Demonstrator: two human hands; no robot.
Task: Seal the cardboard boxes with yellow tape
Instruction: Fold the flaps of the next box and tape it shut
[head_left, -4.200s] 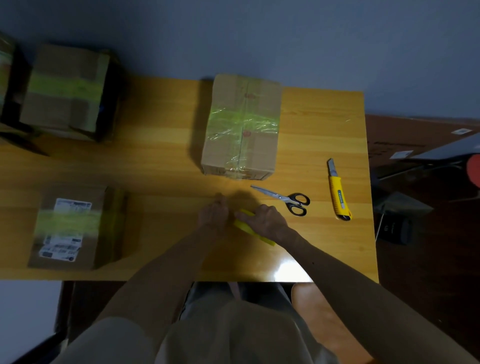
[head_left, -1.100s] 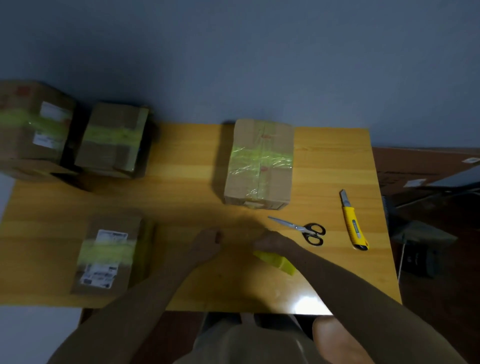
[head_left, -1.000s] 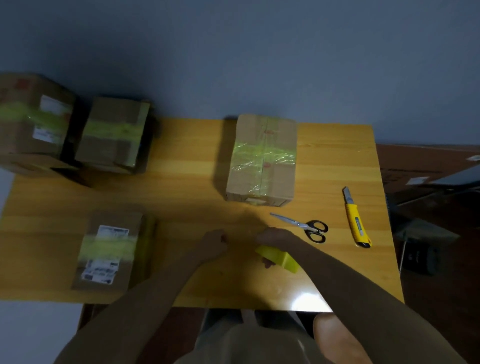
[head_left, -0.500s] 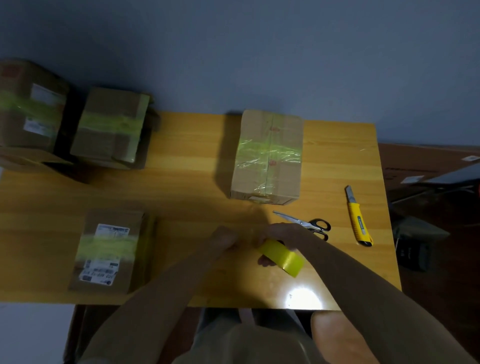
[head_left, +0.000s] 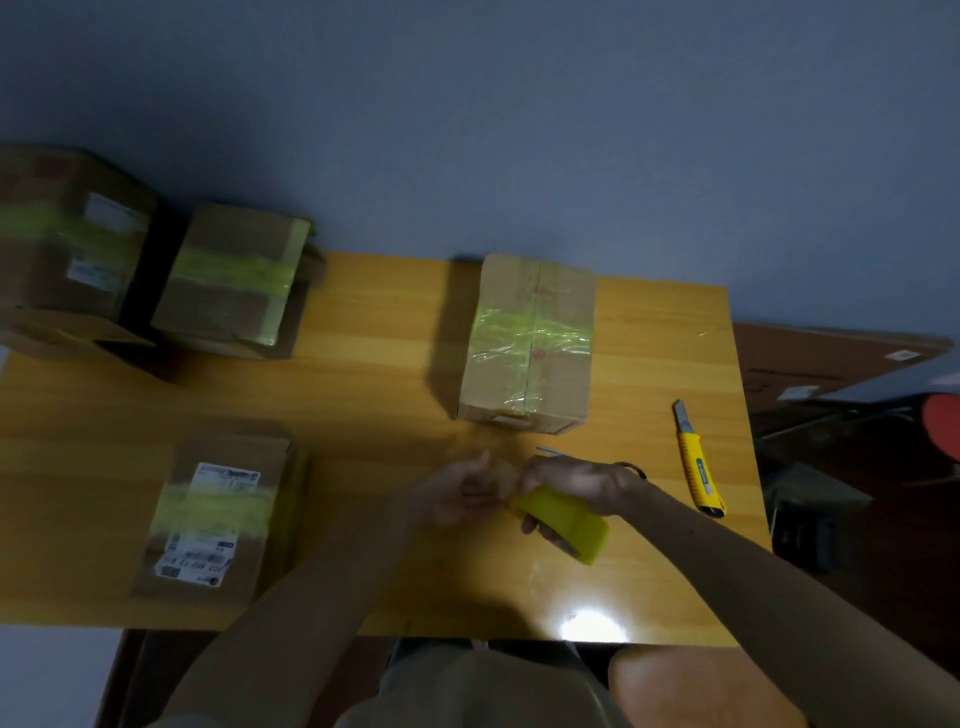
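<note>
Nearest the camera is the person's lap, with a knee (head_left: 670, 680) showing to the right below the table edge. A bright glare (head_left: 587, 626) sits on the near rim of the wooden table (head_left: 363, 405).

Just beyond it both forearms reach in and the hands meet above the tabletop. The right hand (head_left: 582, 480) grasps the yellow tape roll (head_left: 566, 525), with its fingers wrapped over the top and the thumb underneath. The roll is tilted, its lower end pointing toward the near right. The left hand (head_left: 462, 491) is close against the roll's upper end, thumb raised and fingers curled in. A pale patch lies between the two hands, but motion blur hides whether those fingers actually pinch the tape – I cannot tell.

To the near left a cardboard box (head_left: 218, 519) lies flat, with a yellow band across its top and white labels (the print is unreadable). Behind the right hand the scissors (head_left: 548, 451) are mostly hidden; only a blade tip and a bit of dark handle show. Further right lies a yellow utility knife (head_left: 698, 467), well apart from the hands, blade pointing away.

Past the hands, mid-table, stands a taller box (head_left: 530, 343) wrapped in crinkled yellow tape. At the far left two more taped boxes sit side by side – one (head_left: 234, 280) on the table corner, the other (head_left: 67, 244) at the frame's edge. Behind everything is a plain blue-grey wall (head_left: 519, 130).
</note>
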